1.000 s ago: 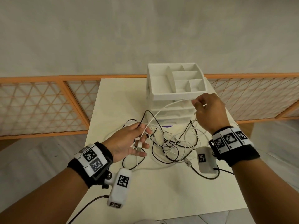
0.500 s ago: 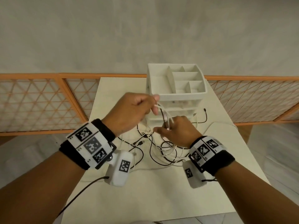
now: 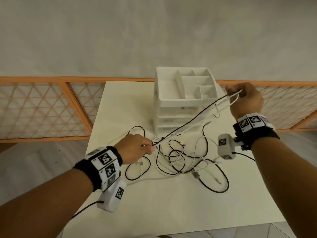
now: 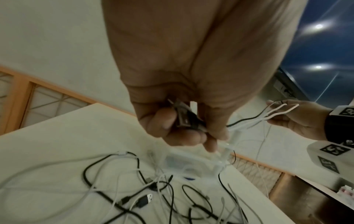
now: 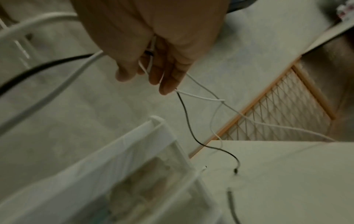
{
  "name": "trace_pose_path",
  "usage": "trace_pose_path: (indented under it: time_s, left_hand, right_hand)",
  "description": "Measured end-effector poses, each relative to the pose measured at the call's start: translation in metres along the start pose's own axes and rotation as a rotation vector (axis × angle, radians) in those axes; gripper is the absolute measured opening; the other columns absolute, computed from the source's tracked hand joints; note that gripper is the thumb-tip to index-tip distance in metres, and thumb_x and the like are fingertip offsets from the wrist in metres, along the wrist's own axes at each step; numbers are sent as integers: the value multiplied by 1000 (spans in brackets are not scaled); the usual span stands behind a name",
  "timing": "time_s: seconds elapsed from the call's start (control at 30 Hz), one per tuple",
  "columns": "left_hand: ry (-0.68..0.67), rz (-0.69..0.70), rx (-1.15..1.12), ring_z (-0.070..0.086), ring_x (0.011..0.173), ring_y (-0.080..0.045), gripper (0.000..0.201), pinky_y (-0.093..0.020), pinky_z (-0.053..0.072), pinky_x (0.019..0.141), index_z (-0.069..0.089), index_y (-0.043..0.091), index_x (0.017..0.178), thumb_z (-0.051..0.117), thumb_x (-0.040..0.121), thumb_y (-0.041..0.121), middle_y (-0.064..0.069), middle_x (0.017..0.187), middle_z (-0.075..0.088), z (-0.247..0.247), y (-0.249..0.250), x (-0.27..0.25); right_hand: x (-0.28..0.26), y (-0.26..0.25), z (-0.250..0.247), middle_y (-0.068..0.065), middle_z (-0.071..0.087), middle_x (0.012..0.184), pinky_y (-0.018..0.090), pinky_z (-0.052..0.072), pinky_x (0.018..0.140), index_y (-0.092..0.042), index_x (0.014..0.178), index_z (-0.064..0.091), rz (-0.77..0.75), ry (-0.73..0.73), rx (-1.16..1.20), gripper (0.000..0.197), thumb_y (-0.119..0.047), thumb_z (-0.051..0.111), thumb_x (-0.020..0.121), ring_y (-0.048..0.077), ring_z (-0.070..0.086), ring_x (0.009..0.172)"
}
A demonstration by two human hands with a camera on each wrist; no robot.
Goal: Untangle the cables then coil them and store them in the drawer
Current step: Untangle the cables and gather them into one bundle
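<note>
a bundle of stretched cables [image 3: 193, 120] runs taut from 8 o'clock to 2 o'clock across the drawer unit [image 3: 184, 100], pinched low by the left hand [image 3: 135, 148] and high by the right hand [image 3: 245, 100]. the tangle [image 3: 180, 160] lies on the table [image 3: 171, 212], nearer the left. half a second ago the hands were close together; now they are well apart.

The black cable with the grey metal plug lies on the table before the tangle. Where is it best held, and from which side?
Pinch the rigid grey metal plug of the black cable from above, on the near side: it lies flat on the cream table, probably clear of the cable tangle.
</note>
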State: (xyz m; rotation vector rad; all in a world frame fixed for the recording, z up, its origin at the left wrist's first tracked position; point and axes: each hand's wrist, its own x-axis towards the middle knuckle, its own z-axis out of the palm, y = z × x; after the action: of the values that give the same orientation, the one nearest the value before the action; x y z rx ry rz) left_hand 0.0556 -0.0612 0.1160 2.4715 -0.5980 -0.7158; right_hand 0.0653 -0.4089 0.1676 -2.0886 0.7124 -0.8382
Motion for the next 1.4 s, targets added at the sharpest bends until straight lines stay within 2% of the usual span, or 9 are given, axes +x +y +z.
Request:
trace_pose_path:
  time_s: [0.17,0.27,0.43,0.53,0.63,0.73,0.97,1.23,1.4]
  left_hand:
    - [115,-100,85,51,72,-22,42,-32,34,63,42,22,68,34,107,36,4,68,49,20,-6,3]
    - [161,-88,39,48,74,-25,46,-32,34,67,38,18,67,30,108,37,0,66,47,23,-6,0]
    - [199,153,-168,44,61,-21,54,-37,39,62,43,7,70,42,101,50,-2,61,44,25,12,0]
    - [172,203,-223,35,55,-12,56,-28,36,56,39,10,65,49,96,56,5,58,36,28,24,-5]
    - [18,85,-83,42,59,-16,55,-31,41,64,39,12,65,38,102,52,-3,62,48,43,18,-8]
    - [-46,-124,-266,55,53,-17,47,-37,52,62,53,11,79,36,105,47,-9,73,64,61,-1,-8]
    - [168,-197,-467,44,53,-22,53,-39,51,64,48,10,69,53,96,55,3,52,42,45,-8,-2]
    - [243,42,-657,70,86,-31,36,-41,57,71,76,28,98,48,99,51,-3,106,74,12,24,3]
    - [227,94,-767,62,69,-26,44,-41,52,66,67,12,86,46,102,47,3,73,69,6,50,7]
  right_hand:
    - [-33,50,0,0,68,126,30,58,86,-36,145,44,48,-500,-453,64,-12,67,90,22,69,99]
    - [-69,57,1,-3,78,97,22,56,59,-42,154,23,85,-776,-483,86,-6,60,85,13,71,70]
    - [-145,23,23,-5,73,67,28,58,72,-52,133,44,-94,-1117,-223,62,-34,76,83,8,67,53]
    - [-148,19,38,-2,67,66,25,47,62,-26,79,65,-169,-893,-347,16,-39,68,88,17,64,64]
    - [-142,19,41,-12,66,82,18,45,63,-30,93,70,-174,-540,-132,11,-22,73,86,8,62,63]
    - [-163,31,48,-15,60,106,27,52,72,-32,139,43,-171,-605,-102,65,-18,74,84,13,64,66]
    - [-230,81,64,-3,51,128,44,51,93,-25,122,61,-268,-1039,-783,34,-30,61,89,26,62,109]
    - [-171,-12,35,-6,69,79,36,53,70,-28,91,57,-430,-893,-253,15,-21,45,85,23,65,76]
    - [-120,-83,-7,-16,53,64,11,36,55,-14,91,63,-539,-561,21,8,-9,60,95,5,48,54]
